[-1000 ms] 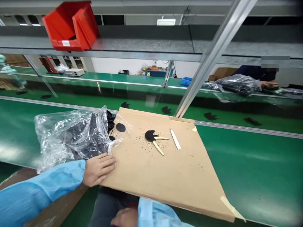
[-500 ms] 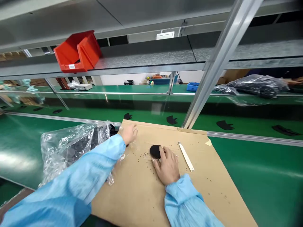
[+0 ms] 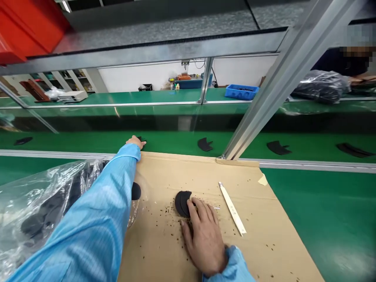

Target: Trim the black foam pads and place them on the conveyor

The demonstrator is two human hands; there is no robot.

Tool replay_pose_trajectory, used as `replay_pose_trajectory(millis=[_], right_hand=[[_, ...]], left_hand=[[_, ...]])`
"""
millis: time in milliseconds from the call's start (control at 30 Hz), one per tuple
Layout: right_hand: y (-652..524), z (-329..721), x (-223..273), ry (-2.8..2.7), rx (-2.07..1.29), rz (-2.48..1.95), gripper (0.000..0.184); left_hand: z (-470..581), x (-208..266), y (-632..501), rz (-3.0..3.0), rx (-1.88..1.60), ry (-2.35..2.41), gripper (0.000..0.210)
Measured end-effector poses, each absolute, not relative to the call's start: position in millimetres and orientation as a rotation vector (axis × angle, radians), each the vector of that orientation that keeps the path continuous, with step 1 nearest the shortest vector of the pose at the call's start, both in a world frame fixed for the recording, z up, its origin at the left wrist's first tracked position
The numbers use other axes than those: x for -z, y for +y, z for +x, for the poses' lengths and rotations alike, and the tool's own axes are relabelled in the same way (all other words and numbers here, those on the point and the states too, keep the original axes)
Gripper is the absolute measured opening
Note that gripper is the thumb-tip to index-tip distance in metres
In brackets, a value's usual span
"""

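A red bin [image 3: 26,27] was seen on the metal shelf [image 3: 164,27] overhead, at the upper left. A slanted aluminium post [image 3: 264,102] was set at the far edge of the cardboard. On the green belt [image 3: 164,139] beyond it, 3 dark cut pieces were spaced to the right [image 3: 205,144] [image 3: 277,147] [image 3: 352,149] and 1 lay far left [image 3: 22,140]. A blue tray [image 3: 241,92] was placed on the far counter [image 3: 132,97], and a dark plastic-wrapped bundle [image 3: 321,86] was kept beside another person's sleeve [image 3: 337,62].

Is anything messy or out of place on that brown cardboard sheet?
Yes: small dark crumbs are scattered over the cardboard sheet around the black piece under the right hand. Its far corner tape is peeling.
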State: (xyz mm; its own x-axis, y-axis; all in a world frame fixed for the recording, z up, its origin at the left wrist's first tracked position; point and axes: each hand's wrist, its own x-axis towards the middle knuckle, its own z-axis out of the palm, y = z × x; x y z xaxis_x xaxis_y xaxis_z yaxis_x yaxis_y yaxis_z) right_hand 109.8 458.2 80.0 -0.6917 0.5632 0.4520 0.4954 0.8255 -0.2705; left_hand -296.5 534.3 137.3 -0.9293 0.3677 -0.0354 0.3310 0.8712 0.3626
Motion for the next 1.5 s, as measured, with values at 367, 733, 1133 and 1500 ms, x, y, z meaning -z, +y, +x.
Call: replay_pose_trajectory(millis=[367,733,1133,1500], right_hand=[[470,108,-71,-2.484,-0.05,-0.693,0.045],[484,118,-72,-2.691,0.1,-0.765,0.06],[441,98,-121,-2.449,-0.322,-0.475,0.046],[442,86,-95,-2.389,-0.242,-0.442,0.043]], left_hand=[[-205,-179,492,0.852,-1.592,2.781,0.033],[-82,-98,368,0.305,-2.294,1.219,0.054],[-86,-100,344,0.309,-2.104,0.898,0.059],[-75,-104,346,0.336,-1.919,0.871,0.064]])
